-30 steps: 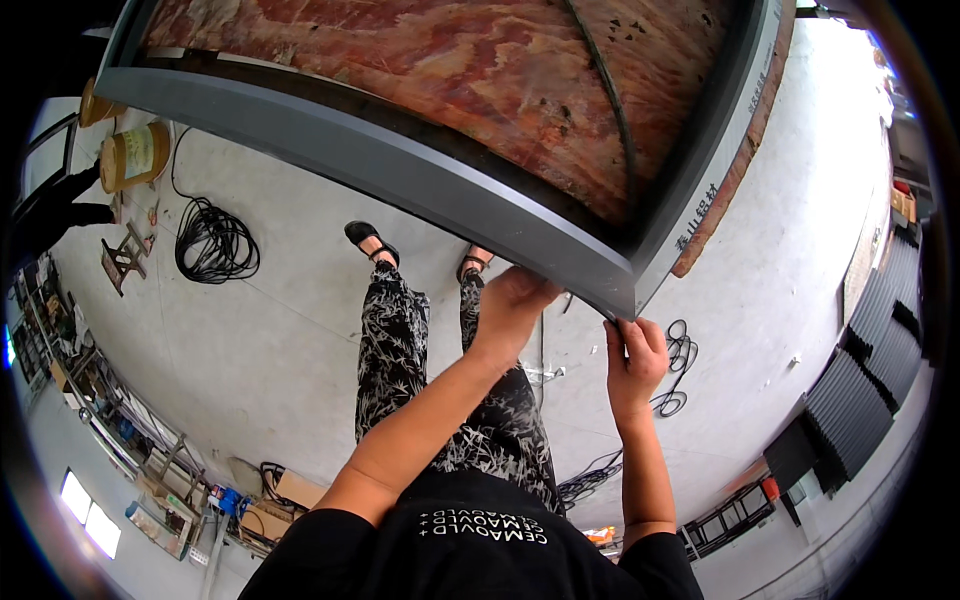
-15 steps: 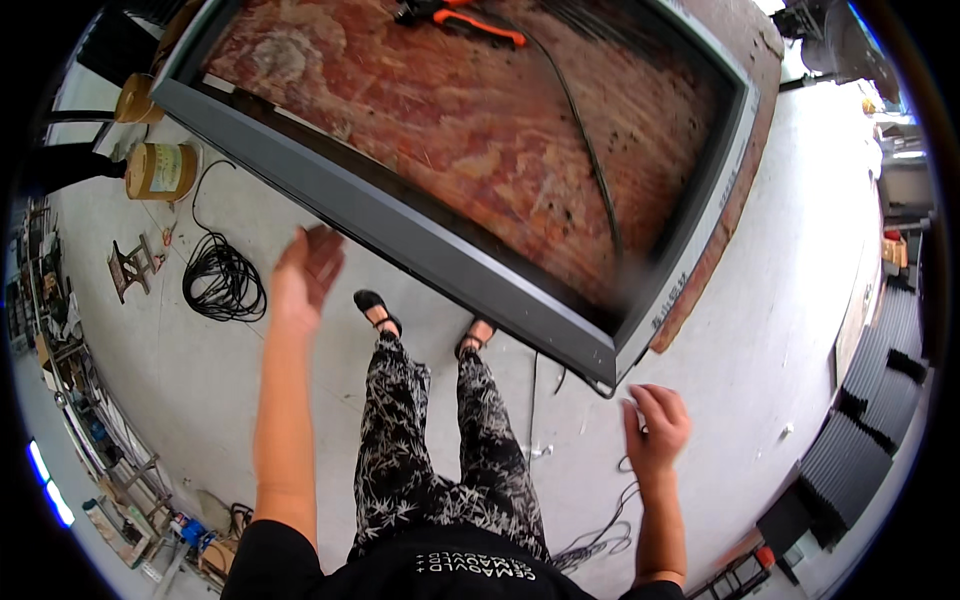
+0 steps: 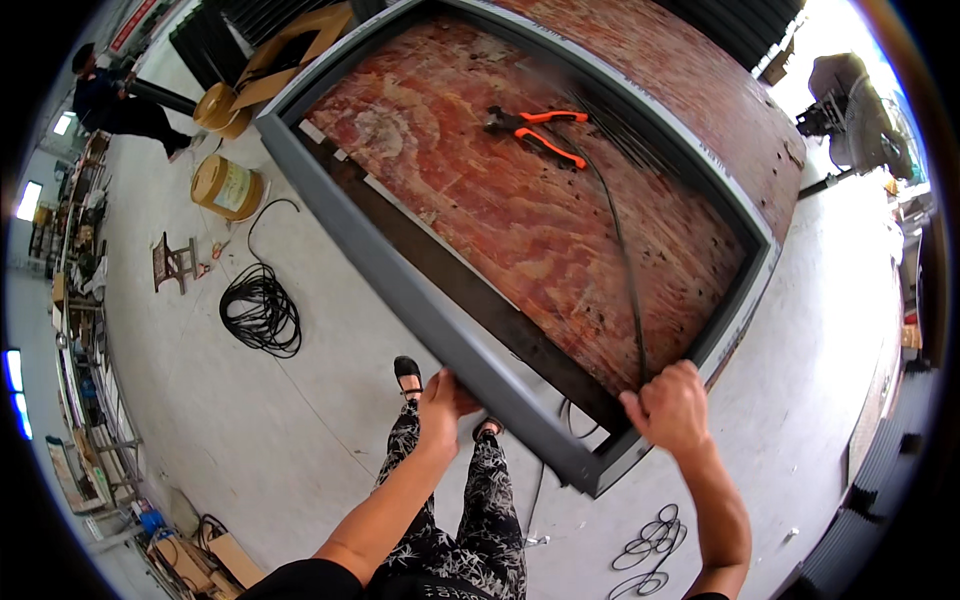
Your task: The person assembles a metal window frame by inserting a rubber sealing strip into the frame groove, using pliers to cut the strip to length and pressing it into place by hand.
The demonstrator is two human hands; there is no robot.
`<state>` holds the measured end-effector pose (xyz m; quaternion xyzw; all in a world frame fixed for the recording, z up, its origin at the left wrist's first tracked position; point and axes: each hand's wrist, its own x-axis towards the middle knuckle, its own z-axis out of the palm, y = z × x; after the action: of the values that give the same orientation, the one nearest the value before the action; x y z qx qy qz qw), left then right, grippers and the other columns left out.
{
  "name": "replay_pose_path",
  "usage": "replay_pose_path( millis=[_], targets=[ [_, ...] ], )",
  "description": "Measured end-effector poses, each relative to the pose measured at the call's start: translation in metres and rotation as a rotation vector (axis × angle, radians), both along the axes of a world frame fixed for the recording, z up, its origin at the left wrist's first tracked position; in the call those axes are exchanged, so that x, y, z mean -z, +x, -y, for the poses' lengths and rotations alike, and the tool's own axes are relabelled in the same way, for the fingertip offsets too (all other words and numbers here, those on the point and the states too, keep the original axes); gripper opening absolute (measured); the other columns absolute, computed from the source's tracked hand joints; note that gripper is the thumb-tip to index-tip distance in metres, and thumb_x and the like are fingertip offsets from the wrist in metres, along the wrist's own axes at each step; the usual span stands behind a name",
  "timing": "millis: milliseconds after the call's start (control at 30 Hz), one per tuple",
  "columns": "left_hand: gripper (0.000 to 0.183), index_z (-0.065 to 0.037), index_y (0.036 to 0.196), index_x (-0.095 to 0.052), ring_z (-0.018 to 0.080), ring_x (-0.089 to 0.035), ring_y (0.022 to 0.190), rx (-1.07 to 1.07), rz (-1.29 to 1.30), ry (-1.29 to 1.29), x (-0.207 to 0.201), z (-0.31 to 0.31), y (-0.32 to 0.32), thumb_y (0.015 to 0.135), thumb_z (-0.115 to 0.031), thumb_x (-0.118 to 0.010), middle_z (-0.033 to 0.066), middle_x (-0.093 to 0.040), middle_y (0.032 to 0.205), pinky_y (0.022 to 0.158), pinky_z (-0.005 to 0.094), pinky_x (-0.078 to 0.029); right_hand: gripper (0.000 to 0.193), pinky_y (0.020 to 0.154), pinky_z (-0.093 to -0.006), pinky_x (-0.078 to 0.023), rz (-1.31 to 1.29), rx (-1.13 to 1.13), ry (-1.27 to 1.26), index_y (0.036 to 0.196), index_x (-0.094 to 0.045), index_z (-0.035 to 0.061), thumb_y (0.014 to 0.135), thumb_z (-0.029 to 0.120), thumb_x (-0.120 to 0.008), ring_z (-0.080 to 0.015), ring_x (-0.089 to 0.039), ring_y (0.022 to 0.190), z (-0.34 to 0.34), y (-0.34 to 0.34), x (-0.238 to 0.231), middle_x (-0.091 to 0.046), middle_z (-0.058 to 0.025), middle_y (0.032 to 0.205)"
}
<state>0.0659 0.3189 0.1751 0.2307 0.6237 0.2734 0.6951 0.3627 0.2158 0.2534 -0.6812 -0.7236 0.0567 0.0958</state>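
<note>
A large grey rectangular metal frame (image 3: 425,318) lies tilted over a reddish wooden board (image 3: 440,190), its near rail jutting past the board's edge. My left hand (image 3: 440,412) grips that near rail from the outside, its fingertips partly hidden under the metal. Near the closest right corner, my right hand (image 3: 672,408) is closed over the short right rail. Inside the frame's opening, end-cutting pliers (image 3: 545,130) with orange handles rest on the board. A thin dark strip (image 3: 622,240) runs from beside them toward my right hand.
On the floor at left are a coil of black cable (image 3: 258,312), a small stool (image 3: 174,262) and yellow-brown buckets (image 3: 228,188). Another person (image 3: 125,100) is at the far left. A large fan (image 3: 850,115) stands at right. Loose cable (image 3: 650,545) lies beside my feet.
Both hands, which were apart from the frame, have taken hold of it. The frame's near corner now sits lower in view, and more of the board and room shows.
</note>
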Motion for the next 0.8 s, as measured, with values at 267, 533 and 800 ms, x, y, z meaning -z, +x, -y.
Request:
replay_pose_path(
  millis=[267,533,800],
  targets=[
    [0.034,0.000,0.103,-0.058,0.0127,-0.059,0.068,0.133,-0.042,0.001,-0.037,0.068,-0.023,0.104,-0.030,-0.042,0.0030,-0.062,0.081,0.063,0.0288,-0.047,0.031,0.065,-0.0395,-0.040,-0.130,0.266,-0.046,0.048,-0.045,0.0083,0.065,0.010,-0.071,-0.0266,-0.044,0.052,0.110,-0.054,-0.047,-0.043,-0.0052,0.050],
    [0.037,0.001,0.084,-0.060,0.0275,-0.061,0.061,0.646,-0.302,0.448,-0.017,-0.063,0.019,0.099,-0.031,-0.049,0.0155,-0.060,0.066,0.058,0.0409,-0.045,0.038,0.060,-0.0402,-0.036,-0.028,0.515,0.069,0.050,-0.041,0.0094,0.073,0.010,-0.071,-0.0280,-0.045,0.051,0.068,-0.091,-0.051,-0.043,-0.0064,0.049],
    [0.028,-0.001,0.103,-0.064,0.0245,-0.070,0.083,0.630,-0.349,0.578,-0.040,-0.166,-0.080,0.098,-0.026,-0.053,0.0123,-0.071,0.089,0.074,0.0341,-0.051,0.042,0.053,-0.0400,-0.035,-0.172,0.565,0.193,0.048,-0.046,0.0085,0.082,0.016,-0.070,-0.0293,-0.048,0.046,-0.096,-0.161,0.004,-0.047,-0.0092,0.047]
  ],
)
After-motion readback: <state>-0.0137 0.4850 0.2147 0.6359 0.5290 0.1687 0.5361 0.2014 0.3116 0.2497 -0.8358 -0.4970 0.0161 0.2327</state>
